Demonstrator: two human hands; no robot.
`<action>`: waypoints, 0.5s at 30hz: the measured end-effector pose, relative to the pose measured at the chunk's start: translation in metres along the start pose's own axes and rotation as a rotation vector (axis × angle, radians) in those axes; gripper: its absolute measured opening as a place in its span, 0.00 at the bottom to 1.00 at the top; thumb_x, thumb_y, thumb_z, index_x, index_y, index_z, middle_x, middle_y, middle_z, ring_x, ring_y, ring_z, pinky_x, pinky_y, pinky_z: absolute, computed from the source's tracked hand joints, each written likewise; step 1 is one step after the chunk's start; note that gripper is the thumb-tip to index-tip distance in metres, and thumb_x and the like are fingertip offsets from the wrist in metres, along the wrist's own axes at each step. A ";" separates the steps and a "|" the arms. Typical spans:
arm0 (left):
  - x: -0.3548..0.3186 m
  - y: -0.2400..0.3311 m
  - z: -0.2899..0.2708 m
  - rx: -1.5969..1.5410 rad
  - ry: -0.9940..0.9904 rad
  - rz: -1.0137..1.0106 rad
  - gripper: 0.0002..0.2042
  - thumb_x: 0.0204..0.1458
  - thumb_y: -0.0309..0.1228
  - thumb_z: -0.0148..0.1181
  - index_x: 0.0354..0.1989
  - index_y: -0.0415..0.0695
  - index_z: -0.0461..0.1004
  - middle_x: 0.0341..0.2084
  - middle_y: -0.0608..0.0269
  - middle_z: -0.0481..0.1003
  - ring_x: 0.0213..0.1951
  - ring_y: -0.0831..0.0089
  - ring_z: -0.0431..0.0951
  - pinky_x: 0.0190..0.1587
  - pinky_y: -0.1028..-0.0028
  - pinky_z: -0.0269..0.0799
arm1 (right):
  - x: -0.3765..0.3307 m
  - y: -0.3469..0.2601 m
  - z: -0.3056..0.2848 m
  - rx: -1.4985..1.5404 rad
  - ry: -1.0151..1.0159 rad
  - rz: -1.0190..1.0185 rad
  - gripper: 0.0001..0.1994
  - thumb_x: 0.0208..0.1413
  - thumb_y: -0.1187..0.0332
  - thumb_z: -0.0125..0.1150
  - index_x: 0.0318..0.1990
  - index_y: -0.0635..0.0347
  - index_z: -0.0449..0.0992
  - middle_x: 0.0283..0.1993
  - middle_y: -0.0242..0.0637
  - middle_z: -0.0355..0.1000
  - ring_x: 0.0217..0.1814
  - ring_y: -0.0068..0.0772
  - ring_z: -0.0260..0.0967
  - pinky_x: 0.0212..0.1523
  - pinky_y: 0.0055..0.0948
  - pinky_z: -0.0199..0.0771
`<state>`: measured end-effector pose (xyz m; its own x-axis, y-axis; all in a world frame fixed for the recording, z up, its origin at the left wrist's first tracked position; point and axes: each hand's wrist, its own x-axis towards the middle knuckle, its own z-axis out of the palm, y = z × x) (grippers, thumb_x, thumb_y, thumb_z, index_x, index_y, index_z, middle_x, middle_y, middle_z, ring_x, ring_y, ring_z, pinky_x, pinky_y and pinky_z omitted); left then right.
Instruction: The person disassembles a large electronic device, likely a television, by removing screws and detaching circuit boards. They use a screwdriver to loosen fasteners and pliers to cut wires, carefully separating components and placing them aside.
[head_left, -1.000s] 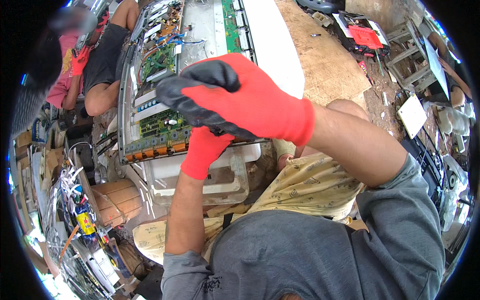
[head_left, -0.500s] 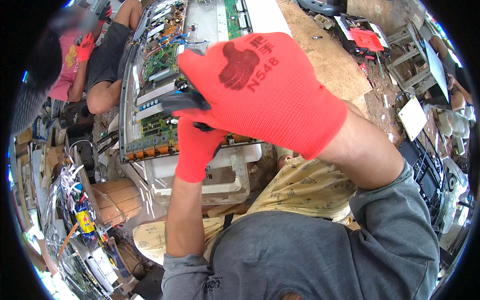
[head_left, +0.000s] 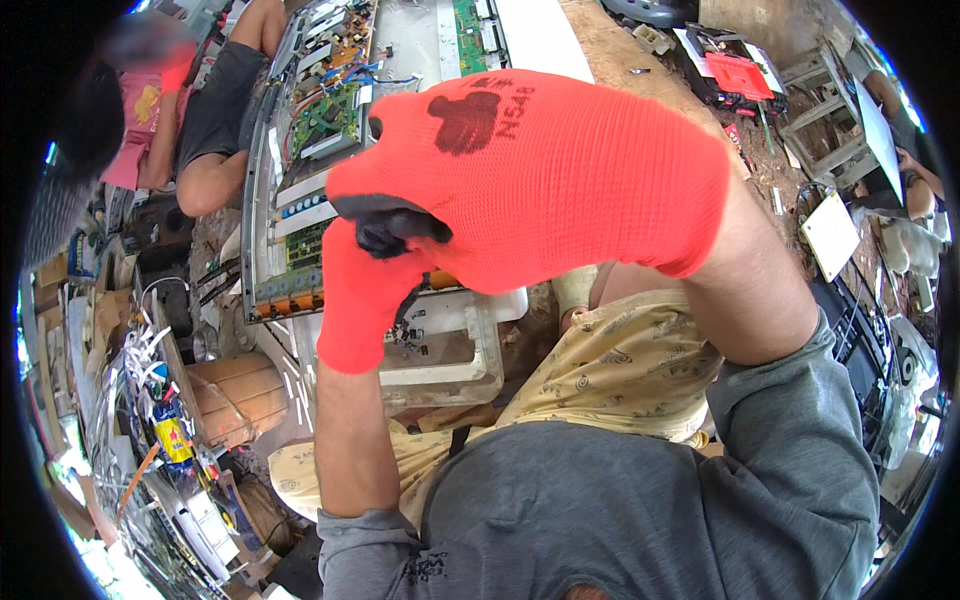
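Observation:
Both my hands wear red knit gloves with black coated palms and are raised close to the camera. My right hand [head_left: 560, 170] fills the middle of the view, back toward me. Its black fingertips curl down onto the top of my left hand [head_left: 365, 300], pinching the glove there. The left hand's fingers are hidden behind the right hand. Behind both hands lies an opened flat-screen chassis [head_left: 300, 150] with green circuit boards and wires. A white plastic frame piece [head_left: 450, 340] sits just below it, near my knee.
Another person [head_left: 215, 110] in a dark shirt sits at the upper left beside the chassis. A wooden stump [head_left: 235, 390] and tangled wires and scrap lie at the left. A red-lidded case [head_left: 740, 75] and panels lie on the ground at the upper right.
My right hand has risen nearer the camera and turned its back to me, now covering most of the chassis. Its fingertips have closed on the left glove.

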<state>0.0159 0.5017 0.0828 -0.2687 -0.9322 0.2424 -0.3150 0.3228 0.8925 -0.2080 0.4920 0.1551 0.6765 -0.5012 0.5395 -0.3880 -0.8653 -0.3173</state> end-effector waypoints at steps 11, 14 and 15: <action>-0.002 0.011 0.012 -0.080 -0.109 -0.043 0.22 0.45 0.22 0.72 0.51 0.40 0.75 0.41 0.63 0.81 0.42 0.76 0.80 0.45 0.72 0.76 | -0.003 0.015 0.005 0.148 0.058 -0.007 0.20 0.57 0.59 0.62 0.56 0.53 0.73 0.48 0.47 0.73 0.52 0.50 0.73 0.52 0.44 0.75; 0.001 0.009 0.005 -0.001 -0.142 0.021 0.22 0.45 0.21 0.72 0.51 0.40 0.75 0.41 0.61 0.81 0.42 0.74 0.81 0.46 0.71 0.76 | -0.002 0.009 0.004 0.246 -0.016 0.042 0.22 0.58 0.60 0.61 0.59 0.52 0.73 0.51 0.46 0.73 0.56 0.50 0.71 0.56 0.44 0.73; 0.001 0.008 0.006 0.043 -0.091 0.053 0.23 0.43 0.22 0.74 0.50 0.41 0.75 0.41 0.61 0.82 0.42 0.73 0.81 0.46 0.71 0.76 | 0.001 0.005 0.005 0.268 -0.044 0.074 0.22 0.58 0.61 0.61 0.60 0.52 0.73 0.52 0.46 0.73 0.57 0.50 0.71 0.57 0.44 0.73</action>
<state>0.0082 0.5046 0.0876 -0.3670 -0.8956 0.2516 -0.3364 0.3799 0.8617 -0.2067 0.4870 0.1501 0.6811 -0.5574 0.4747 -0.2623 -0.7911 -0.5525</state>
